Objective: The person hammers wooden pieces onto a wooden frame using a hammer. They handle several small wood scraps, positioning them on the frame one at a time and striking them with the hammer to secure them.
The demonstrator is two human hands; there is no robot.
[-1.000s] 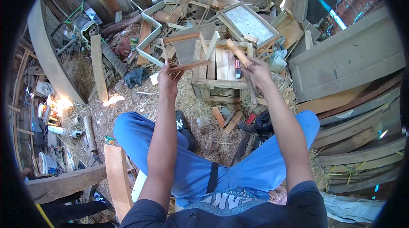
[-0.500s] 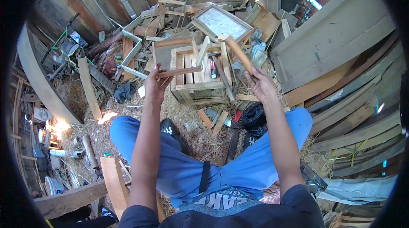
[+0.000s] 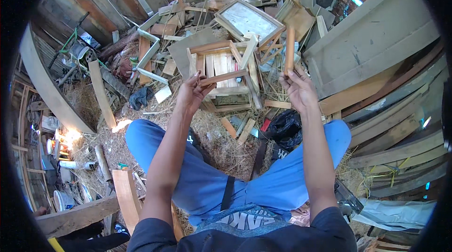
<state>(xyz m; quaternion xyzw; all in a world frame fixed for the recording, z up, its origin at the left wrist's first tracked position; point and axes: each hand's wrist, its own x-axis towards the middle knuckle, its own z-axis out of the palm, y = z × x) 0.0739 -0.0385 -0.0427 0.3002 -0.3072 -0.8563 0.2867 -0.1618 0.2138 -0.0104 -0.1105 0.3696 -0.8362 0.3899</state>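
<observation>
My left hand (image 3: 192, 93) grips one end of a wooden frame (image 3: 222, 78) made of narrow strips, one of them paler. The frame hangs over a slatted wooden crate (image 3: 230, 91) standing on the ground in front of me. Between the fingertips of my right hand (image 3: 300, 86) is a loose wooden strip (image 3: 289, 50), pointing away from me and apart from the frame. Across the crate's right side lies a hammer (image 3: 253, 93), mostly hidden by the frame. A red object beside it is barely visible.
Scrap wood and a framed pale panel (image 3: 248, 19) are heaped behind the crate. A black plastic bag (image 3: 284, 127) lies by my right knee. Large boards (image 3: 372, 40) lean at the right. A curved plank (image 3: 49, 80) stands at the left. Straw covers the ground.
My left hand has moved right with the frame, which now covers more of the hammer. My right hand has turned the loose strip from a leftward slant to nearly straight ahead.
</observation>
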